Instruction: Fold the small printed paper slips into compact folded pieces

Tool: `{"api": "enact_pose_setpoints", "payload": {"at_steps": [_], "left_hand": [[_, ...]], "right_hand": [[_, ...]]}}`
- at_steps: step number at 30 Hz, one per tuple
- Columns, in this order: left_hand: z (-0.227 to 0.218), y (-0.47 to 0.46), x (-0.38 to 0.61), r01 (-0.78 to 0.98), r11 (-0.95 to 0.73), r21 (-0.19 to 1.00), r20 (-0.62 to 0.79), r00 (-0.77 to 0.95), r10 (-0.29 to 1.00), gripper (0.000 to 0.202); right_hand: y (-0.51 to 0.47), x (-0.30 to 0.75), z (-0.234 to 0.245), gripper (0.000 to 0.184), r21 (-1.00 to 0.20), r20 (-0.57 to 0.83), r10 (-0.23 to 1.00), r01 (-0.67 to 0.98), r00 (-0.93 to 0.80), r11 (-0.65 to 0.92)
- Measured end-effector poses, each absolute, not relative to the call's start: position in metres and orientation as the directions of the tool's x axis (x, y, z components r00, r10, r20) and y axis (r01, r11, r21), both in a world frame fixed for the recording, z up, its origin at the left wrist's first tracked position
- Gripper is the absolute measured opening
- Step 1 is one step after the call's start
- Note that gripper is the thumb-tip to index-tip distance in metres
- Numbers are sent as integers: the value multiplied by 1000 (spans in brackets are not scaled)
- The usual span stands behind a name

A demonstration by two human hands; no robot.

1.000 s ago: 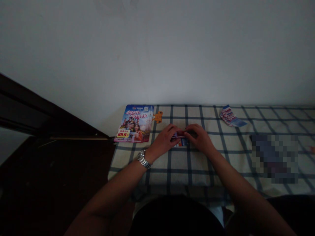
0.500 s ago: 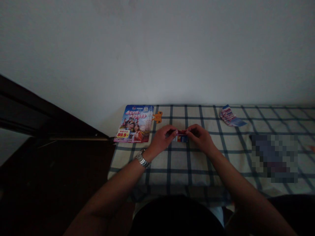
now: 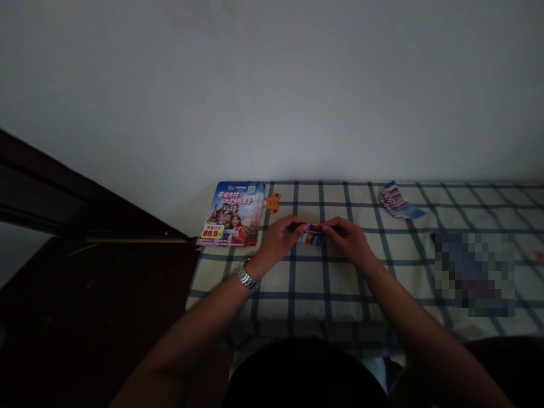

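Observation:
Both my hands meet over a checked cloth [image 3: 306, 277] and pinch a small folded piece of printed paper [image 3: 313, 234], red and blue, just above the cloth. My left hand [image 3: 278, 241], with a metal watch on the wrist, grips the paper's left end. My right hand [image 3: 346, 239] grips its right end. The fingers of both hands are curled and closed on it.
A stack of colourful flyers [image 3: 232, 213] lies at the cloth's far left corner, with a small orange piece [image 3: 272, 202] beside it. Folded paper pieces [image 3: 397, 200] lie far right. A blurred-out patch [image 3: 474, 272] sits at right. Dark wood [image 3: 85, 226] stands at left.
My hands have lifted the folded paper slightly off the cloth and drawn a little apart, from pressing it down to pinching its two ends.

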State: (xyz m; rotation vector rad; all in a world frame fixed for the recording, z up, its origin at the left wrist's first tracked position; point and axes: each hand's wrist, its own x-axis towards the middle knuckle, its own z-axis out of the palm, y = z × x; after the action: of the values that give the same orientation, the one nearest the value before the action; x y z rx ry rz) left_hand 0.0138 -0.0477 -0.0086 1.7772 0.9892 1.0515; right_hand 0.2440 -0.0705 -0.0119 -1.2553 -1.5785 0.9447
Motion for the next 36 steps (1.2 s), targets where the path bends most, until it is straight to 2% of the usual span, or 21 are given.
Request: {"api": "enact_pose_setpoints", "payload": {"at_steps": [11,25,29,36], "left_hand": [[-7,-47,13,194,-337,922,271,300,915,29],[-7,-48,11,273,-341,899,256,302,918,32],[-4,-49,10,278,-419,864,338,295,894,27],[2,-48,3,299,-651,698,518,417,747,18]], "right_hand": [[-72,241,-8,32,-953,126,985,260,-117,152],[-72,241,-8,32,-936,131,986,316,-105,158],[-73,243,-11,32,-945,102,989,300,-109,130],[-70,248,-12,24,-901,275,953,310,-127,302]]}}
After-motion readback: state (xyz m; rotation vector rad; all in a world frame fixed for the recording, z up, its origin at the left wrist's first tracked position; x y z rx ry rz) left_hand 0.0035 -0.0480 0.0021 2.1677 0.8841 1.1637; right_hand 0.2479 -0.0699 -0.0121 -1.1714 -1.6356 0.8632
